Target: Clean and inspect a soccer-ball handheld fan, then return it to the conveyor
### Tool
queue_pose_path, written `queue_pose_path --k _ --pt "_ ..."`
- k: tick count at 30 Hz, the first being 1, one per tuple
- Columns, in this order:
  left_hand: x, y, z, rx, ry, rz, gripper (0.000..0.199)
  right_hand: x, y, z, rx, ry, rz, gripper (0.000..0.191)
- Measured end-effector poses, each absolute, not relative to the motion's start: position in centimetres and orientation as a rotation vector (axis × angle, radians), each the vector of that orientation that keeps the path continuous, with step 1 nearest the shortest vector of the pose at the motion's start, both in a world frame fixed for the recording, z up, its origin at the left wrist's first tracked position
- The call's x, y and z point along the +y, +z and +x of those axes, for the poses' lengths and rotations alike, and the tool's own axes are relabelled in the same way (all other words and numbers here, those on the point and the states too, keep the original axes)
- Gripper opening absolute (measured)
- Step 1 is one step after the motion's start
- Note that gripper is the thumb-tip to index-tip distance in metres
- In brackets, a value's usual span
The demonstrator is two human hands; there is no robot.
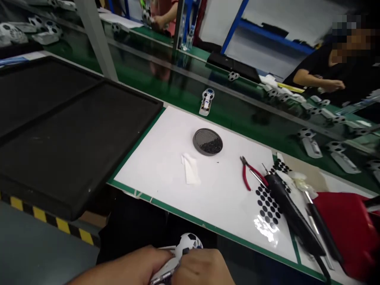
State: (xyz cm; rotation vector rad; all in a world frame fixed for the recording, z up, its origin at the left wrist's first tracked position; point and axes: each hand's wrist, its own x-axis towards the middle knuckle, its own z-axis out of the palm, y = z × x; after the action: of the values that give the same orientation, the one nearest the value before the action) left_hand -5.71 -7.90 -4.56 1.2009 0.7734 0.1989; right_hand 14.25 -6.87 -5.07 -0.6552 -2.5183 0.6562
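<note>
At the bottom edge of the head view, below the table's front edge, I hold a white plastic part with a soccer-ball-patterned end (188, 242). My left hand (148, 259) is closed around its left side. My right hand (200, 266) is closed over its right side, knuckles up, and covers much of the body. Whether the right fingers also hold a small tool is hidden. On the white work sheet (154, 158) beyond lie a round grey dish (204, 136) with small black screws and a folded white wipe (191, 171).
Red-handled cutters (246, 178), a black corded electric screwdriver (292, 209) and a sheet of black dots (265, 204) lie at right. Black trays (89, 130) fill the left. A similar soccer-ball part (207, 102) rests on the green belt (178, 93). Co-workers sit across.
</note>
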Motion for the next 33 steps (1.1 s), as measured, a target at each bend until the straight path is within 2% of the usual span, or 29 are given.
queue_pose_path --k 3,6,8,12,14,17,19,21,23,28,33 --pt "-8.4 -4.7 -5.3 0.621 0.170 0.978 0.031 -6.9 -3.5 16.4 -2.340 1.262 -0.798 0.055" --pt "-9.1 -5.4 -4.2 0.548 0.175 0.707 0.041 -6.6 -1.4 18.7 -2.261 1.630 -0.863 0.026" --pt "-9.5 -5.5 -3.3 0.568 0.159 0.608 0.042 -6.8 -0.5 19.8 -2.368 1.566 -0.821 0.017" --pt "-9.8 -5.2 -1.8 0.578 0.100 0.490 0.040 -7.9 -0.3 20.6 -2.693 1.130 -0.932 0.021" --pt "-9.9 -4.9 -1.4 0.589 0.099 0.468 0.040 -8.3 -0.4 20.6 -2.818 1.021 -1.004 0.017" --pt "-9.9 -4.6 -1.1 0.607 0.126 0.502 0.038 -8.2 -0.5 20.2 -2.961 1.199 -1.134 0.013" --pt "-9.8 -4.3 -1.0 0.631 0.122 0.579 0.039 -7.8 -0.5 19.9 -2.966 1.460 -1.236 0.018" --pt "-9.5 -3.6 -1.0 0.671 0.103 0.675 0.043 -7.4 -0.3 19.4 -2.970 1.570 -1.320 0.024" --pt "-9.2 -2.9 -0.9 0.721 0.081 0.756 0.044 -6.9 0.0 18.9 -3.049 1.506 -1.338 0.025" --pt "-8.3 -2.2 -0.4 0.790 -0.004 0.945 0.035 -5.6 1.0 17.4 -3.449 1.408 -1.087 0.009" --pt "-8.0 -2.5 0.1 0.844 -0.057 1.029 0.030 -5.3 0.2 17.0 -3.633 1.344 -0.969 0.012"
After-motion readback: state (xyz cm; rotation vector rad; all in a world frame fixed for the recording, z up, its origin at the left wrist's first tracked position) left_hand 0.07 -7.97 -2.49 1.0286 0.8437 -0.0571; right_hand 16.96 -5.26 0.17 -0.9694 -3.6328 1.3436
